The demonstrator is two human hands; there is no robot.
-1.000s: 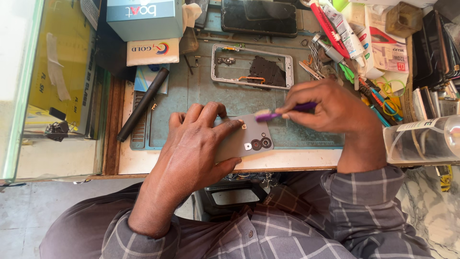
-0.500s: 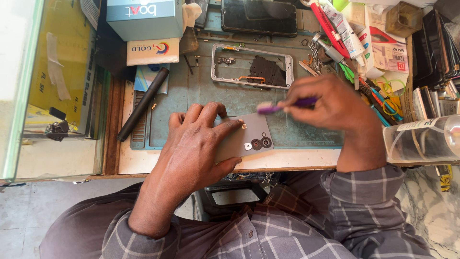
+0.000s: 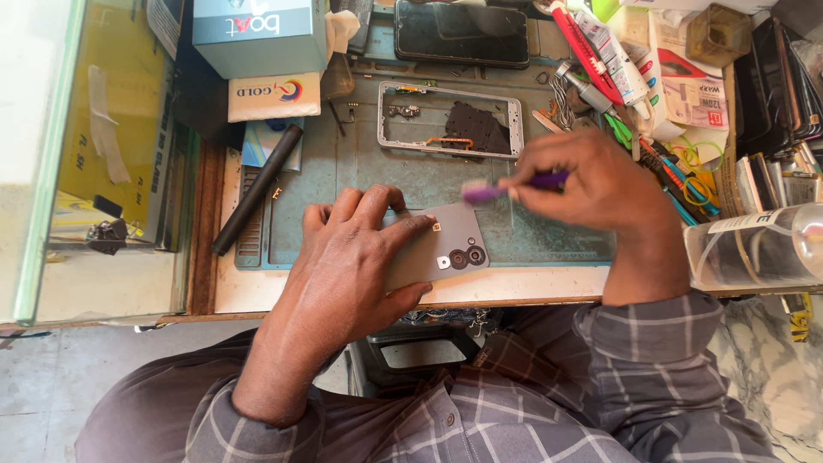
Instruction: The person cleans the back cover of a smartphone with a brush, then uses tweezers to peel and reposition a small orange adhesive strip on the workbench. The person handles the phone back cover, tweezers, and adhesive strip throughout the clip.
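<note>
At the centre of the frame our left hand (image 3: 347, 266) lies flat over the grey phone back cover (image 3: 446, 249), fingers spread and pressing it onto the green work mat (image 3: 343, 171); only its camera end shows past our fingertips. Just right, our right hand (image 3: 600, 184) pinches a purple tool (image 3: 506, 187), its blurred tip above the cover's upper edge.

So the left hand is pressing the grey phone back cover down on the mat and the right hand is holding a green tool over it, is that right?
Not quite: the tool is purple, not green, as the head view shows. The left hand does press the grey phone back cover on the mat, and the right hand holds the tool over it.
</note>
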